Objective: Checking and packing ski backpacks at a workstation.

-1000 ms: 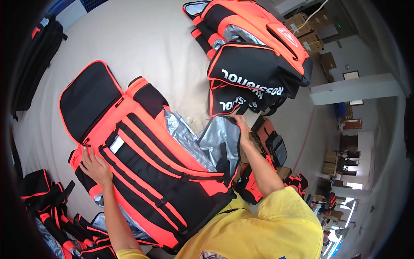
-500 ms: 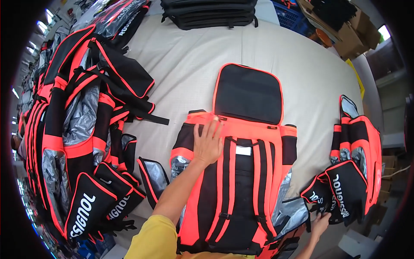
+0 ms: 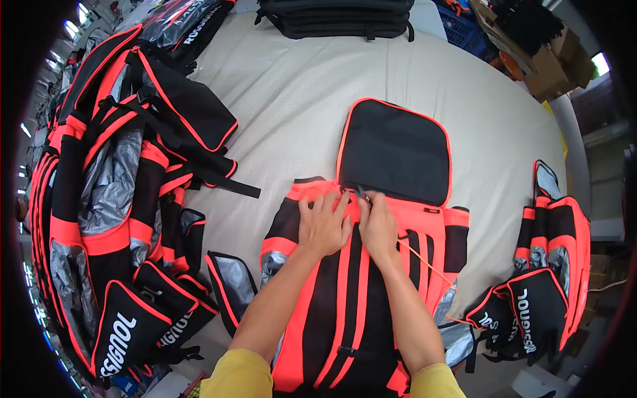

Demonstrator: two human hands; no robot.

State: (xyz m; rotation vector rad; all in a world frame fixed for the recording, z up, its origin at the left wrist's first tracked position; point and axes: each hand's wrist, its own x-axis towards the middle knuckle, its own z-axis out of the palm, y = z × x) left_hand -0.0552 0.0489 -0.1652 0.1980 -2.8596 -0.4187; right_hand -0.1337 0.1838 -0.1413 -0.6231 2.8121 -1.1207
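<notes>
Stacked backpacks (image 3: 119, 199) left, cardboard boxes (image 3: 564, 56) beyond.

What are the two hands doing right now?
Left hand: open, pressed flat on the orange-and-black backpack.
Right hand: closed, fingers pinching something small at the backpack's top edge.

**What you can count**

You have two hands on one orange and black backpack (image 3: 358, 292) lying flat on the table (image 3: 305, 99). One big pile of the same bags (image 3: 113, 199) sits at your left; how many is hard to tell. One more bag (image 3: 551, 265) lies at your right. One black bag (image 3: 338, 16) waits at the far edge.
</notes>
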